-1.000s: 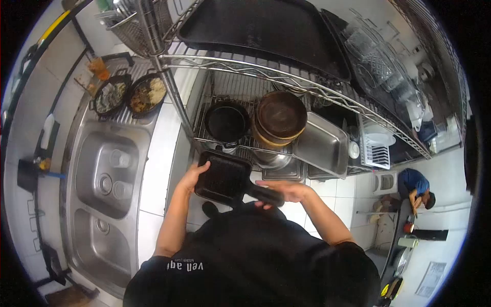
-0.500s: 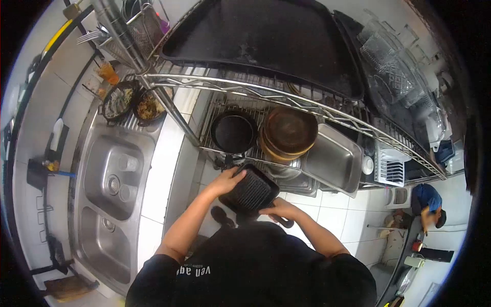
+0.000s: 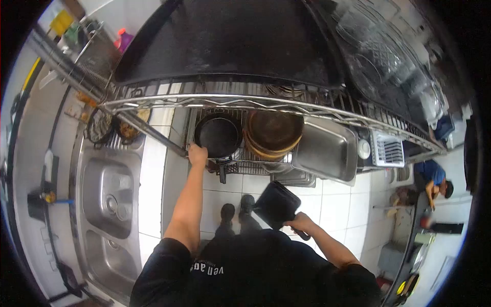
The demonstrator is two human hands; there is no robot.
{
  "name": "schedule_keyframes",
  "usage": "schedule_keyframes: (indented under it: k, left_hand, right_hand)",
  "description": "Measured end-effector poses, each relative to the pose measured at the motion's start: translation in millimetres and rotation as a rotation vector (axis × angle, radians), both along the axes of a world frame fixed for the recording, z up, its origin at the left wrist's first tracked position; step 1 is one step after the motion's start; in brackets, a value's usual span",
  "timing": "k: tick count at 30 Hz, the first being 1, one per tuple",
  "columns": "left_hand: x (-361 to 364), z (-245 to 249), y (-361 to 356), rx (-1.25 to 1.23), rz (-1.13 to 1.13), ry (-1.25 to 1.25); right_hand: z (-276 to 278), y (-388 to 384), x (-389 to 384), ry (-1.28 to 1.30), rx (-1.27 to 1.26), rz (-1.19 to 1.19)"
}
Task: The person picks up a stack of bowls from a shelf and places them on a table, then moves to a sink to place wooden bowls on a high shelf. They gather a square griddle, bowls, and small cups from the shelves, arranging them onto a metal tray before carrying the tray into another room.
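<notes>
My right hand (image 3: 300, 223) is closed round the handle of a square black grill pan (image 3: 277, 204), which hangs tilted above the floor in front of my body. My left hand (image 3: 197, 154) reaches forward to the wire shelf, its fingers closed at the left front rim of a round black skillet (image 3: 219, 137). Part of that grip is hidden by the hand itself. The skillet lies on the shelf, its handle pointing toward me. Brown round trays (image 3: 274, 132) are stacked just right of it.
A deep steel pan (image 3: 327, 151) sits farther right on the shelf, beside a white rack (image 3: 387, 148). Overhead is a large black tray (image 3: 230, 41) on the upper shelf. A double steel sink (image 3: 105, 192) stands at left. Another person (image 3: 432, 179) is at the far right.
My left hand has left the grill pan and moved forward to the skillet on the shelf. The grill pan, now in my right hand alone, has shifted right and turned.
</notes>
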State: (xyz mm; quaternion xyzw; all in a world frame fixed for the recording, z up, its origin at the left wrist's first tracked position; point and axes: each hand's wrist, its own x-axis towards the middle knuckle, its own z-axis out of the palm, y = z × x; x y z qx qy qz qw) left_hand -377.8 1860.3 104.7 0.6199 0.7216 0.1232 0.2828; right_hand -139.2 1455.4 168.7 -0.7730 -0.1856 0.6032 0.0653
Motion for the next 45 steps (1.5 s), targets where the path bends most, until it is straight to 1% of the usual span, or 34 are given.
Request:
schedule_keyframes:
  k: [1, 3, 4, 5, 6, 7, 8, 9, 10, 11, 12, 13, 14, 15, 16, 17, 18, 20, 21, 22, 23, 24, 25, 27, 29, 31, 34, 39, 43, 45]
  left_hand:
    - [-1, 13, 5, 0.004, -0.031, 0.010]
    - [-1, 27, 3, -0.193, 0.101, -0.318]
    - [-9, -2, 6, 0.121, -0.020, -0.159]
    - [-19, -40, 20, 0.231, -0.019, -0.240]
    - [-18, 11, 1, 0.172, -0.022, -0.316]
    - [-34, -36, 13, 0.282, -0.030, -0.446]
    - [-31, 16, -13, 0.117, 0.094, -0.551]
    - [-40, 15, -14, 0.008, 0.057, -0.794]
    - [-46, 18, -24, -0.122, 0.115, -0.967]
    - [-58, 15, -25, -0.267, 0.071, -0.973]
    - [-64, 13, -25, -0.445, 0.029, -0.838]
    - [-63, 5, -36, -0.425, 0.097, -0.907]
    - [-69, 2, -43, -0.501, 0.182, -0.857]
    - [-76, 4, -54, -0.520, 0.200, -0.874]
    - [-84, 8, -68, -0.553, 0.195, -0.887]
    - [-97, -10, -78, -0.494, 0.087, -1.042]
    - [-104, -1, -87, -0.598, 0.065, -0.957]
    - [-103, 20, -120, -0.557, -0.057, -1.066]
    - [-98, 22, -129, -0.706, -0.106, -1.106]
    - [-89, 24, -137, -0.850, -0.152, -1.148]
    - [-65, 44, -161, -0.861, -0.129, -1.186]
    - [-40, 65, -185, -0.873, -0.106, -1.224]
    - [-19, 76, -201, -0.933, -0.105, -1.278]
    - [11, 86, -227, -1.073, -0.132, -1.349]
    - [40, 91, -246, -1.187, -0.182, -1.371]
    - [69, 93, -264, -1.258, -0.227, -1.372]
    - [122, 94, -297, -1.329, -0.289, -1.356]
    - [230, 102, -364, -1.433, -0.412, -1.286]
    - [310, 116, -428, -1.524, -0.537, -1.202]
    - [343, 121, -459, -1.574, -0.581, -1.175]
  right_hand:
    - [21, -5, -7, -0.078, -0.008, 0.060]
    - [28, -36, -17, -0.078, -0.027, -0.075]
    - [24, -53, -23, -0.082, -0.026, -0.126]
    - [35, -59, -31, -0.085, -0.033, -0.155]
    - [54, -59, -38, -0.078, 0.016, -0.209]
    - [66, -65, -45, -0.078, 0.066, -0.265]
    - [53, -79, -48, -0.062, 0.106, -0.296]
    - [79, -68, -57, -0.075, 0.093, -0.330]
    - [94, -63, -65, -0.066, 0.131, -0.364]
    - [107, -58, -73, -0.054, 0.175, -0.393]
    - [118, -53, -79, -0.041, 0.208, -0.433]
    - [129, -47, -85, -0.023, 0.246, -0.468]
    - [141, -40, -93, -0.002, 0.300, -0.485]
    - [139, -39, -97, 0.010, 0.289, -0.467]
    - [155, -34, -104, 0.029, 0.336, -0.459]
    - [170, -29, -112, 0.048, 0.381, -0.452]
    - [167, -28, -119, 0.042, 0.391, -0.490]
    - [160, -26, -133, 0.131, 0.446, -0.505]
    - [164, -25, -138, 0.130, 0.456, -0.529]
    - [174, -22, -139, 0.130, 0.450, -0.464]
    - [180, -21, -138, 0.130, 0.444, -0.396]
    - [172, -24, -140, 0.160, 0.515, -0.417]
    - [165, -27, -138, 0.151, 0.535, -0.431]
    - [153, -40, -129, -0.032, 0.600, -0.261]
    - [142, -60, -117, -0.068, 0.627, -0.296]
    - [137, -81, -99, -0.132, 0.603, -0.234]
    - [131, -122, -66, -0.199, 0.611, -0.287]
    - [117, -199, 7, -0.338, 0.602, -0.398]
    - [145, -269, 63, -0.371, 0.618, -0.516]
    - [156, -300, 83, -0.378, 0.557, -0.537]
